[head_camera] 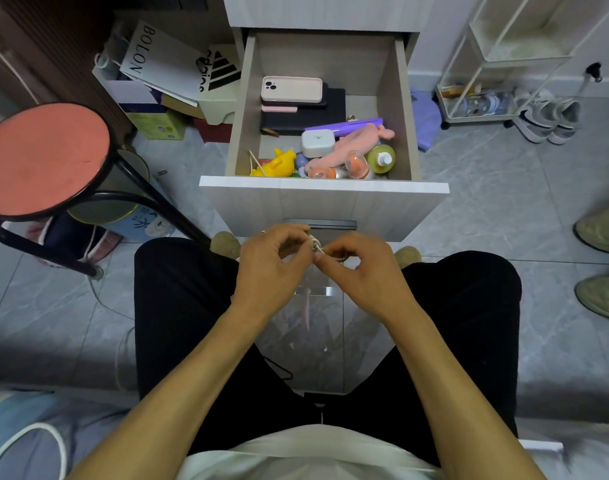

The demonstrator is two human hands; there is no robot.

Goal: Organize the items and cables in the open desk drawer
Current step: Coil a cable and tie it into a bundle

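Observation:
The open drawer [324,184] stands in front of my knees. Inside, a pink-cased phone [291,89] lies on dark flat cases at the back. A white case [317,143], a purple box [344,125], a pink cloth [351,147], a yellow toy [278,164], orange capsules [355,164] and a green bottle [382,158] fill the front. Below the drawer front, my left hand [272,263] and my right hand [362,268] meet and pinch a small coiled white cable [316,244] between their fingertips.
A red-topped stool [43,157] stands at the left with a tin under it. Paper bags and boxes [164,67] lean left of the cabinet. A white wire rack [497,77] and sneakers [549,121] are at the right. Another person's shoes [601,258] show at the right edge.

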